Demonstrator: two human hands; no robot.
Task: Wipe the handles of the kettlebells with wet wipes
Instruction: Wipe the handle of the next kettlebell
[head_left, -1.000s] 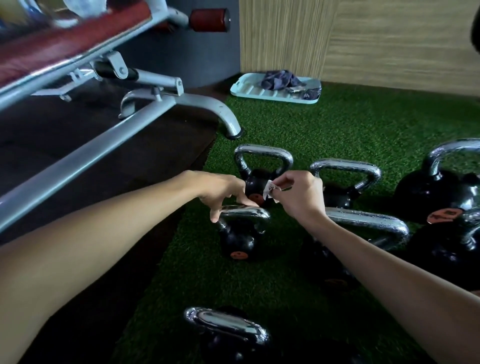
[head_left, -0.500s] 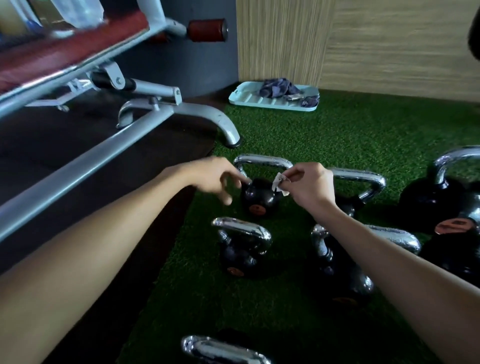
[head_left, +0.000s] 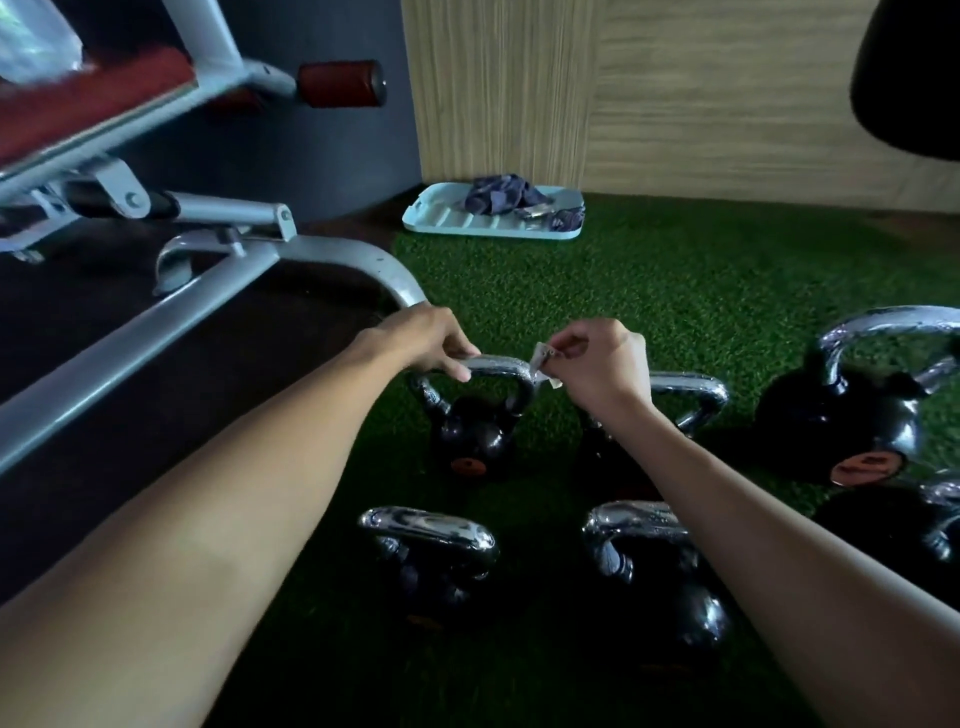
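Fingers (head_left: 453, 361) of the left hand (head_left: 423, 340) curl over the left end of a chrome handle (head_left: 496, 364), gripping it. The right hand (head_left: 605, 366) pinches a small crumpled wet wipe (head_left: 543, 366) between thumb and fingertips, touching the handle's right corner, its other fingers folded in. The handle belongs to a small black kettlebell (head_left: 475, 436) standing upright on green turf (head_left: 675, 291), near the middle of the view.

From that kettlebell, a second kettlebell (head_left: 431, 561) stands at 6 o'clock and a third kettlebell (head_left: 660, 577) at 5 o'clock. A larger kettlebell (head_left: 857, 426) sits well apart at 3 o'clock. At 12 o'clock a pale blue tray (head_left: 452, 221) holding a dark cloth (head_left: 498, 195) lies by the wall. A grey bench frame (head_left: 208, 291) runs off toward 10 o'clock.
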